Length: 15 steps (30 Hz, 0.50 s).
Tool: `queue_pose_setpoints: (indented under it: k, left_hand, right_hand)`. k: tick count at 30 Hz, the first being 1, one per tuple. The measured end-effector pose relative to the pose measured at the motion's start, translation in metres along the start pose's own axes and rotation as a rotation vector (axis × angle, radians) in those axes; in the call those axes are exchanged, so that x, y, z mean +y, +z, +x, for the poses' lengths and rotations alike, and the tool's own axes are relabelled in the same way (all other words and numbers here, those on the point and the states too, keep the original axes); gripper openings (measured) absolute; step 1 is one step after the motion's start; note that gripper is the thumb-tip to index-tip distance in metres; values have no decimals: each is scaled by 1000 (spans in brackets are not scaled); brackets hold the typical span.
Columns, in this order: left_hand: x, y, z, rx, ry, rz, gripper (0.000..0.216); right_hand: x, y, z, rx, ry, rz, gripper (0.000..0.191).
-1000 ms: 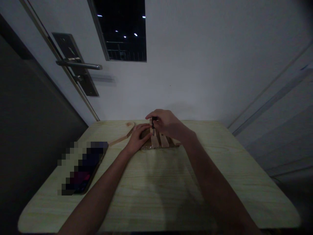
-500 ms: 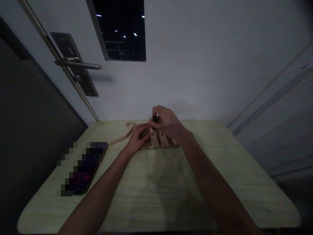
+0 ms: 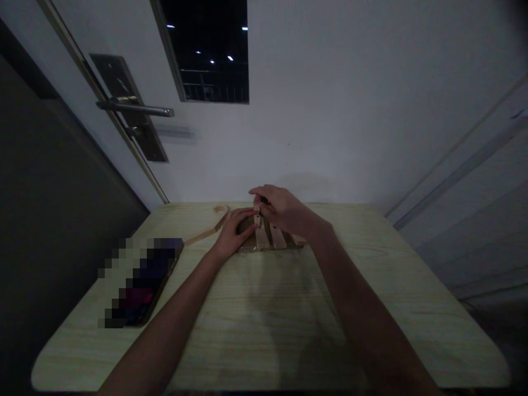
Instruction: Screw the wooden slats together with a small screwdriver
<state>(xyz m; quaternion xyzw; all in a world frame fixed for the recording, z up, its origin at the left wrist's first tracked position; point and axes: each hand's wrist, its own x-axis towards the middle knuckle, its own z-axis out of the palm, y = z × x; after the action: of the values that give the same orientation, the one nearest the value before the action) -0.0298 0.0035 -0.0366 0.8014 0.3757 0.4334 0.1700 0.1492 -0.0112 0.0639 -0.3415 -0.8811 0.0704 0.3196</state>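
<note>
My right hand [image 3: 284,208] is closed around a small screwdriver [image 3: 260,219] with a dark handle, mostly hidden by the fingers. Its metal shaft points down at a pale wooden strip [image 3: 262,240]. That strip lies on a brown board [image 3: 247,249] that looks shiny along its front edge. Beside it is a second pale strip [image 3: 278,238] with a dark spot, and a third piece is partly covered by my right wrist. Over the board's left side rests my left hand [image 3: 231,234], fingers extended and thumb apart, its tips beside the first strip.
A curved, hook-like pale wooden piece [image 3: 202,234] lies left of my left hand. Further left is a phone [image 3: 154,283], partly pixelated, on the light wood-grain table [image 3: 231,341]. Behind the table stands a white door [image 3: 330,110] with a metal handle [image 3: 140,110].
My right hand has loosened slightly, with its index finger now stretched out over the screwdriver's top. My left hand stays in place on the board. The view has shifted a little.
</note>
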Motion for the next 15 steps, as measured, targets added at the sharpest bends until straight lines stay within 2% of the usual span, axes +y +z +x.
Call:
queue_pose_setpoints:
  k: [3,7,11,15]
  left_hand:
    - [1,0,0,9,9,-3,31]
    - [-1,0,0,19,13,12,32]
    - [-2,1,-1,18,-10,31,32]
    - [0,0,0,18,3,19,32]
  right_hand:
    - [-3,-4,0,-26,-20,43,34]
    - [-6,-7,3,-31,33,75,27]
    - [-4,-6,6,-31,72,27,14]
    - [-1,-1,7,24,107,-33,11]
